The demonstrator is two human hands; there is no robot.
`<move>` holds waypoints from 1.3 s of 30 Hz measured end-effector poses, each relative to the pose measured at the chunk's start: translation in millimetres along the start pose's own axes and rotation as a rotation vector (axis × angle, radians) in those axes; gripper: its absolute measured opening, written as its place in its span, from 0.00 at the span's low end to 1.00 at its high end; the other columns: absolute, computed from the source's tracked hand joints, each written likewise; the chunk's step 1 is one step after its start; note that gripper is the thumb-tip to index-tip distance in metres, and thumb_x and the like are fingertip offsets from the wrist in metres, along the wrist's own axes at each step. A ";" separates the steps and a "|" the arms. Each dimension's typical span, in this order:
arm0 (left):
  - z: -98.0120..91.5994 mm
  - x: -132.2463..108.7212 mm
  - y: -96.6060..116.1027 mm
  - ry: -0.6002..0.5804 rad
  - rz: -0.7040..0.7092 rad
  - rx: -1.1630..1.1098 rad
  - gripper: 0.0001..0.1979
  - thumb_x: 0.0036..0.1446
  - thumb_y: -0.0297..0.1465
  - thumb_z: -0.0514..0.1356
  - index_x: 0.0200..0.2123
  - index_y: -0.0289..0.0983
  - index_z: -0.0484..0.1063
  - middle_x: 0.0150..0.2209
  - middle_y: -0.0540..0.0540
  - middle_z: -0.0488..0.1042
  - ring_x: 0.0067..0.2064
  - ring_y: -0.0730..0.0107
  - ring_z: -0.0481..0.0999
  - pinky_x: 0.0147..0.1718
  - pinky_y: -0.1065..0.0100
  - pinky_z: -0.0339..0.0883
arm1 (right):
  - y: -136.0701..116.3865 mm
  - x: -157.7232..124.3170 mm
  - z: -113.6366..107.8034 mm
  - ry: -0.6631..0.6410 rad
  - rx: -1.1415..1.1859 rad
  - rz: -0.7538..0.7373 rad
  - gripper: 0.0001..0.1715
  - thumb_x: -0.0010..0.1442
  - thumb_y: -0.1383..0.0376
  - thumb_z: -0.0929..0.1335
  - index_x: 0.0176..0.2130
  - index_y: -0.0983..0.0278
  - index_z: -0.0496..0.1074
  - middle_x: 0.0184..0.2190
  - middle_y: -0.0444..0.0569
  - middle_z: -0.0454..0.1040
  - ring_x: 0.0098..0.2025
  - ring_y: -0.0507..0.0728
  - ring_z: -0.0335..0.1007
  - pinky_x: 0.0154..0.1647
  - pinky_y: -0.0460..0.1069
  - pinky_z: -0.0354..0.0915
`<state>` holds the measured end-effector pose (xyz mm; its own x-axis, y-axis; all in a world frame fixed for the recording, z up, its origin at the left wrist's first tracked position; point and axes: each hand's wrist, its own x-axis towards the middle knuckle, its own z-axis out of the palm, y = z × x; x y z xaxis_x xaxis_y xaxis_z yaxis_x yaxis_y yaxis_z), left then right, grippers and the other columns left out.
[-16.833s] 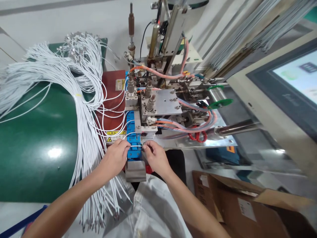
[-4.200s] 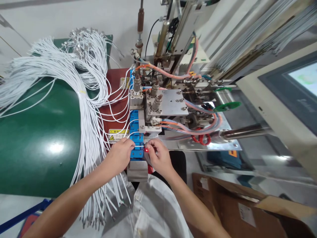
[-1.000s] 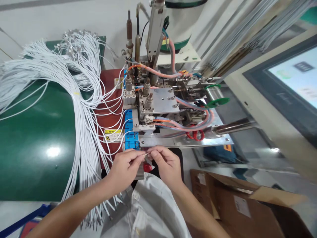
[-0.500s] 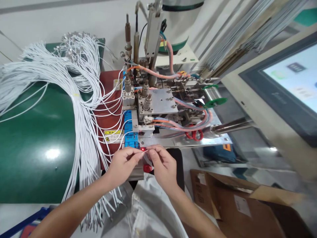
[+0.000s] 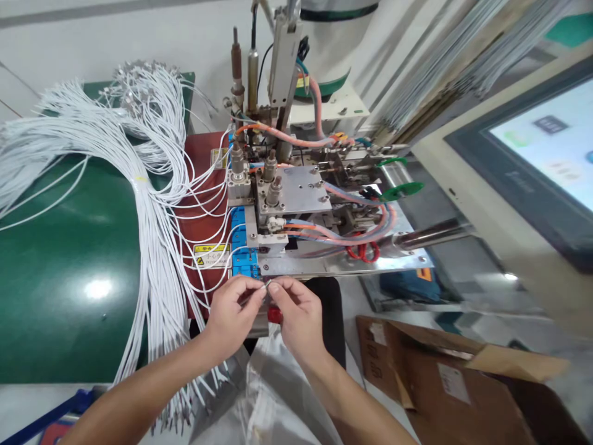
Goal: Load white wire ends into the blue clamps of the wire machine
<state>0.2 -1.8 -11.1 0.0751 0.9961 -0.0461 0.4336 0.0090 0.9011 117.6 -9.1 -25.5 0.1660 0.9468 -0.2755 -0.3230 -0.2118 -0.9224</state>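
Note:
In the head view, my left hand (image 5: 233, 314) is closed in a pinch on a thin cable end (image 5: 267, 284). My right hand (image 5: 299, 314) pinches the tip of the same cable end, with thumb and forefinger almost touching those of the left. The fingers hide most of the cable end. Just beyond both hands is a row of blue fixtures (image 5: 241, 262) along the machine's edge, with several white cables (image 5: 204, 217) running into it. A thick bundle of white cables (image 5: 155, 247) hangs over the table edge to the left.
The metal machine (image 5: 301, 188) carries air tubes and a wire spool (image 5: 399, 179). A green table (image 5: 60, 278) lies left, beside a red-brown surface (image 5: 199, 176) with a warning label (image 5: 212, 256). On the right are a touchscreen (image 5: 551, 136) and an open cardboard box (image 5: 445, 383).
My right hand has shifted slightly left, and the fingertips of both hands are closer together on the cable end. The red glow by the fingertips no longer shows.

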 end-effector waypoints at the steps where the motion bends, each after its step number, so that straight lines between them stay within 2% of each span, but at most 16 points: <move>1: 1.2 -0.6 -0.9 0.020 0.002 0.002 0.04 0.54 0.29 0.56 0.30 0.35 0.71 0.29 0.49 0.71 0.31 0.73 0.71 0.32 0.71 0.67 | 0.8 -0.6 1.4 0.004 0.010 0.001 0.09 0.51 0.62 0.68 0.24 0.64 0.70 0.20 0.42 0.67 0.22 0.49 0.60 0.24 0.45 0.61; 3: 2.6 -1.3 -2.7 0.039 0.000 0.001 0.04 0.55 0.29 0.56 0.30 0.35 0.70 0.29 0.48 0.71 0.31 0.72 0.71 0.32 0.71 0.67 | 0.7 -0.5 2.6 0.017 -0.049 -0.063 0.08 0.51 0.63 0.68 0.23 0.64 0.70 0.21 0.43 0.67 0.23 0.50 0.62 0.25 0.46 0.61; 5: 1.7 -1.0 -3.5 0.031 0.003 0.001 0.05 0.55 0.28 0.55 0.30 0.36 0.70 0.29 0.48 0.71 0.31 0.72 0.72 0.31 0.71 0.67 | -2.2 1.5 1.0 0.012 -0.186 -0.198 0.07 0.51 0.66 0.67 0.23 0.64 0.70 0.22 0.44 0.68 0.25 0.51 0.64 0.27 0.47 0.62; 8: -5.2 2.0 -1.0 -0.042 0.031 0.031 0.05 0.55 0.28 0.55 0.30 0.36 0.71 0.29 0.49 0.72 0.31 0.73 0.72 0.31 0.72 0.66 | -11.0 7.9 -6.3 -0.085 -0.391 -0.355 0.07 0.52 0.68 0.66 0.23 0.64 0.70 0.22 0.45 0.68 0.26 0.52 0.64 0.28 0.47 0.62; 15: -32.0 13.2 13.0 -0.381 0.107 0.159 0.07 0.54 0.24 0.55 0.29 0.38 0.73 0.29 0.51 0.73 0.32 0.75 0.70 0.33 0.74 0.63 | -34.4 22.2 -22.3 -0.482 -0.653 -0.329 0.06 0.50 0.70 0.66 0.22 0.64 0.68 0.20 0.42 0.66 0.23 0.49 0.61 0.24 0.44 0.58; 17: -34.2 14.3 14.2 -0.447 0.101 0.210 0.08 0.53 0.23 0.56 0.27 0.38 0.73 0.27 0.52 0.71 0.30 0.76 0.69 0.30 0.75 0.61 | -34.1 21.6 -20.8 -0.537 -0.667 -0.330 0.06 0.49 0.71 0.66 0.22 0.64 0.68 0.20 0.42 0.66 0.23 0.49 0.61 0.24 0.44 0.59; 19: -32.0 13.4 12.9 -0.401 0.072 0.218 0.07 0.53 0.23 0.55 0.26 0.37 0.72 0.26 0.52 0.70 0.29 0.76 0.69 0.29 0.75 0.60 | -28.4 18.4 -16.6 -0.438 -0.634 -0.341 0.07 0.50 0.70 0.66 0.22 0.64 0.68 0.20 0.43 0.67 0.24 0.50 0.61 0.25 0.45 0.59; 21: -27.0 10.9 9.3 -0.270 0.029 0.164 0.06 0.53 0.25 0.55 0.27 0.36 0.71 0.26 0.52 0.69 0.28 0.76 0.69 0.28 0.75 0.60 | -19.0 13.5 -11.7 -0.260 -0.550 -0.320 0.08 0.53 0.68 0.65 0.22 0.64 0.67 0.21 0.43 0.67 0.24 0.50 0.61 0.25 0.45 0.59; 23: -21.8 7.8 4.5 -0.163 -0.011 0.087 0.05 0.54 0.28 0.55 0.29 0.36 0.70 0.26 0.51 0.68 0.28 0.76 0.69 0.27 0.75 0.61 | -9.2 8.9 -8.2 -0.167 -0.464 -0.269 0.10 0.54 0.65 0.65 0.23 0.64 0.67 0.20 0.43 0.65 0.23 0.50 0.60 0.24 0.45 0.59; 27: -15.7 3.9 -3.1 -0.104 -0.065 -0.026 0.06 0.54 0.30 0.56 0.31 0.35 0.71 0.27 0.50 0.68 0.26 0.77 0.68 0.25 0.75 0.62 | -0.8 6.6 -7.8 -0.158 -0.359 -0.198 0.09 0.54 0.64 0.66 0.24 0.64 0.68 0.22 0.44 0.67 0.25 0.50 0.61 0.25 0.45 0.60; 31: -12.6 3.6 -5.6 -0.124 -0.094 -0.089 0.09 0.52 0.29 0.57 0.38 0.35 0.73 0.27 0.50 0.68 0.26 0.78 0.67 0.25 0.76 0.62 | -7.3 11.3 -8.6 -0.136 -0.231 -0.113 0.06 0.50 0.63 0.68 0.27 0.64 0.70 0.25 0.45 0.69 0.26 0.51 0.63 0.27 0.46 0.61; 34: -10.3 3.0 -5.9 -0.154 -0.131 -0.146 0.12 0.52 0.28 0.57 0.42 0.36 0.72 0.26 0.51 0.67 0.24 0.79 0.66 0.24 0.77 0.61 | -11.7 13.4 -7.0 -0.149 -0.187 -0.032 0.08 0.48 0.62 0.69 0.24 0.65 0.69 0.21 0.43 0.68 0.23 0.49 0.61 0.24 0.45 0.61; 37: -8.2 1.8 -4.7 -0.151 -0.187 -0.208 0.11 0.53 0.29 0.57 0.42 0.37 0.71 0.25 0.53 0.67 0.23 0.80 0.66 0.23 0.77 0.61 | -10.5 12.9 -7.0 -0.152 -0.166 0.027 0.09 0.48 0.61 0.69 0.23 0.65 0.69 0.19 0.42 0.67 0.20 0.49 0.60 0.22 0.45 0.60; 39: -7.5 1.5 -3.2 -0.148 -0.222 -0.243 0.10 0.53 0.30 0.57 0.40 0.37 0.70 0.25 0.53 0.67 0.23 0.79 0.67 0.24 0.77 0.63 | -8.0 12.0 -8.5 -0.151 -0.212 -0.004 0.08 0.49 0.62 0.69 0.24 0.65 0.69 0.19 0.42 0.67 0.21 0.49 0.60 0.22 0.45 0.60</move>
<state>-7.8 0.2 -10.9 0.1403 0.9442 -0.2979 0.2286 0.2618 0.9376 130.1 1.9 -23.8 0.0212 0.9699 -0.2428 -0.1174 -0.2387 -0.9640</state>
